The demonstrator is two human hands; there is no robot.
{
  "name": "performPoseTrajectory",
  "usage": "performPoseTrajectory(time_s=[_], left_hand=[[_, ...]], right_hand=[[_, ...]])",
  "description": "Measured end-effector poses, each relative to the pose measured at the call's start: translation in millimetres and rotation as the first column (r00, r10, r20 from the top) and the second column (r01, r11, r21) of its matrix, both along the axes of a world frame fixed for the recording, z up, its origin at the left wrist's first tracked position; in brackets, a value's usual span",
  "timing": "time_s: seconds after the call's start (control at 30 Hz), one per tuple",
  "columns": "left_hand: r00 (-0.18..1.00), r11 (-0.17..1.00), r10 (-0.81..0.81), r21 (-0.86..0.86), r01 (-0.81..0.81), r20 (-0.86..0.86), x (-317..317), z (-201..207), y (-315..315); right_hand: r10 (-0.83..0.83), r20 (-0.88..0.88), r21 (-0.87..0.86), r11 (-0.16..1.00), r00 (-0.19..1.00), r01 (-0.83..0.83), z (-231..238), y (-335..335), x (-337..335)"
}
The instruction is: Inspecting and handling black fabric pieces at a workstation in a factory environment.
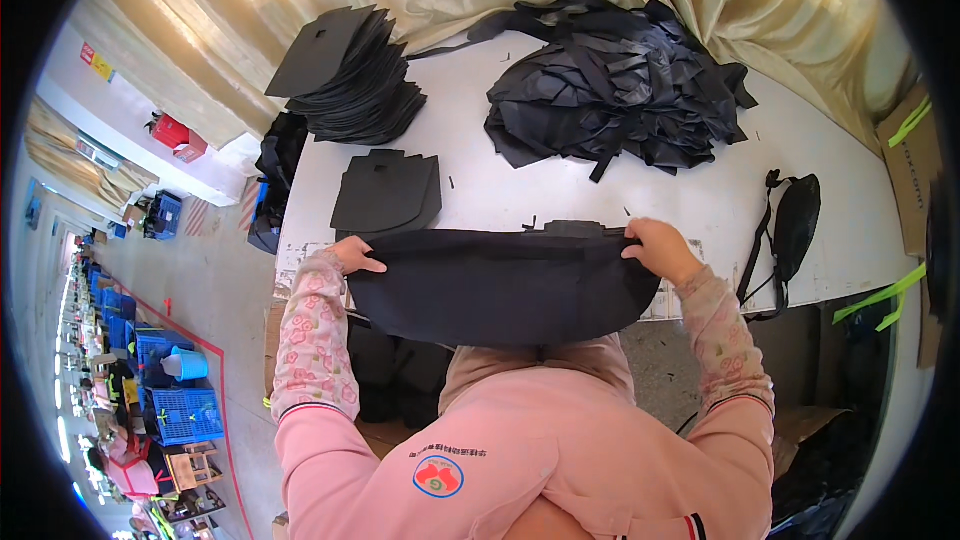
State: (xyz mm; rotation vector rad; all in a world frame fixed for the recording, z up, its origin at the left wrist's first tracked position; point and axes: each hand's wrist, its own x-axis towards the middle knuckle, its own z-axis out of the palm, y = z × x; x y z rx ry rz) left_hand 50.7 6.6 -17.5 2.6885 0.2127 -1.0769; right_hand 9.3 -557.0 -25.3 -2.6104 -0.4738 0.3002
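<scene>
While the left hand (350, 254) pinches the upper left corner of a wide black cloth piece (500, 290), its fingers closed on the fabric, the right hand (664, 250) clamps the upper right corner likewise. Stretched between the 2 hands, the cloth piece covers part of the near edge of the white desk (470, 195), its curved lower edge above the lap. Whether it forms a pocket, I cannot tell. A small black waist bag (798, 225) lies toward the desk's right edge, its contents hidden. Blue crates (187, 415) stand on the floor to the left, contents unclear. Between the cloth piece and a crumpled black fabric pile (610, 90), white surface gives room. 2 stacks of black panels (350, 80) sit left of that pile, the smaller just beyond the left hand.
</scene>
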Motion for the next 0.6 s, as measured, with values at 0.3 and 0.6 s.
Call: performPoseTrajectory(time_s=[0.3,0.6], left_hand=[[0.984,0.981,0.146,-0.147,-0.13,0.104,1,-24,3],[0.923,0.911,0.212,-0.407,-0.068,0.32,-1,59,-28]], right_hand=[[0.419,0.344,-0.12,0.907,0.84,-0.403,-35,55,-44],[0.447,0.3,-0.206,0.893,0.843,-0.401,22,68,-27]])
